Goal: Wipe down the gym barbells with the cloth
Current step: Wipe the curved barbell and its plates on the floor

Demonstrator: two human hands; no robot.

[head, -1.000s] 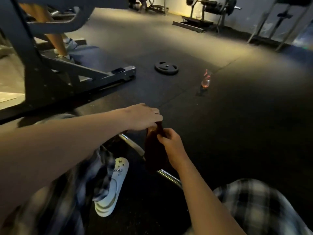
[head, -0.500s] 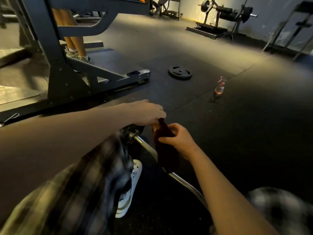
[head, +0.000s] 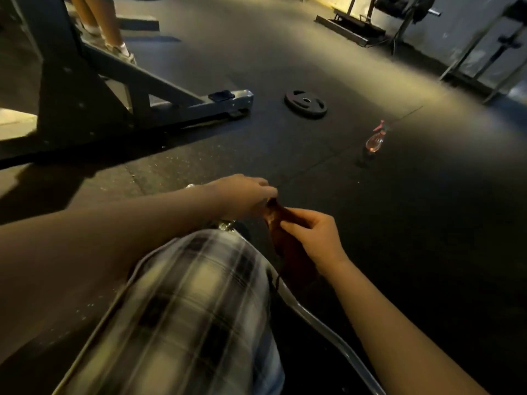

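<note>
Left hand (head: pixel 245 195) pinches the top corner of the dark reddish cloth (head: pixel 291 258) and right hand (head: pixel 316 238) grips it just below, so the hands are close together. The cloth hangs over the chrome barbell (head: pixel 310 316) lying on the floor (head: pixel 427 223) beside my plaid knee (head: pixel 199 295). A spray bottle (head: pixel 374 141) and a weight plate (head: pixel 305 103) sit farther out.

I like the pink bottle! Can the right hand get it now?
Probably, with a stretch: bare floor lies between the right hand and the spray bottle, and nothing blocks it. But it pinches the cloth, so it must let go first.
</note>
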